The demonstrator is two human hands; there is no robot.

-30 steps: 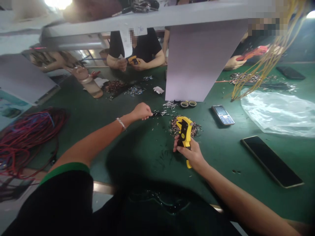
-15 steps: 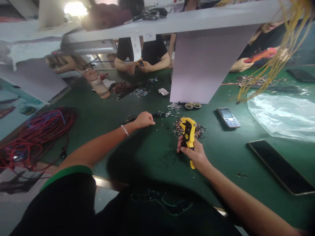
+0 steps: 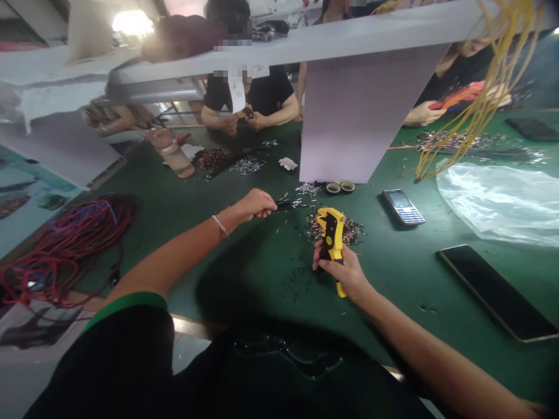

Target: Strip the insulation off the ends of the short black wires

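Observation:
My left hand (image 3: 257,205) is closed at a bundle of thin black wires (image 3: 286,203) with silvery tips. The wires come out to the right of its fingertips; how many it grips is hidden. My right hand (image 3: 345,269) is wrapped round a yellow and black wire stripper (image 3: 333,233), held upright with its jaws at the top left. Behind the tool lies a heap of small coppery and black pieces (image 3: 353,231). Loose silvery pins (image 3: 308,189) sit just beyond the wire bundle.
Two tape rolls (image 3: 339,187) stand by a pale upright panel (image 3: 345,122). On the right are a keypad phone (image 3: 402,206), a large dark phone (image 3: 498,291) and a clear plastic sheet (image 3: 502,201). Red cables (image 3: 82,244) lie left. Co-workers handle tools across the green table (image 3: 257,279).
My left hand has shifted slightly up and right, its fingers now at the black wires. My right hand keeps the wire stripper in nearly the same place. The view has tilted a little.

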